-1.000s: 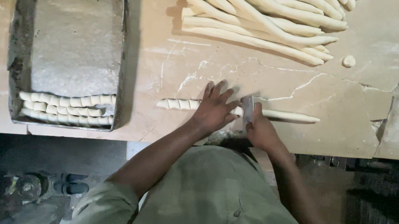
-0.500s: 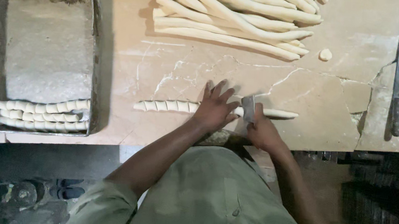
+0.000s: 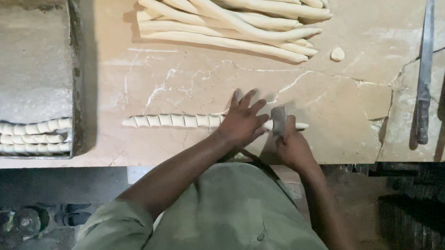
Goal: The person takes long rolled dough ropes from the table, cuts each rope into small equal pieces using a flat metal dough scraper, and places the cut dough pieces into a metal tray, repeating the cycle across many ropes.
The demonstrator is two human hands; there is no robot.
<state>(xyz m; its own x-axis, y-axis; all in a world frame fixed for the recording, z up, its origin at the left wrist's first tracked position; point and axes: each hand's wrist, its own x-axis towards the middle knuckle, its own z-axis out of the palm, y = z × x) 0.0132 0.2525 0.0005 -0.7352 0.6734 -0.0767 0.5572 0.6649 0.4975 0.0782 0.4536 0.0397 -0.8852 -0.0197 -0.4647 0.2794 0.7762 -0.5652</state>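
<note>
Dough rope [image 3: 179, 120] under left hand [image 3: 243, 120]

Warm, dim light; cracked beige stone counter [image 3: 194, 78] evenly lit, floor below it nearly black; right hand [image 3: 292, 146] motion-blurred, rest sharp.

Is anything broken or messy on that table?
Yes. The stone worktop is cracked: pale lines run across it from above the cut dough rope to the right edge, where slabs look pieced together. One small dough lump lies apart from the pile of dough ropes. Otherwise things look orderly.
</note>
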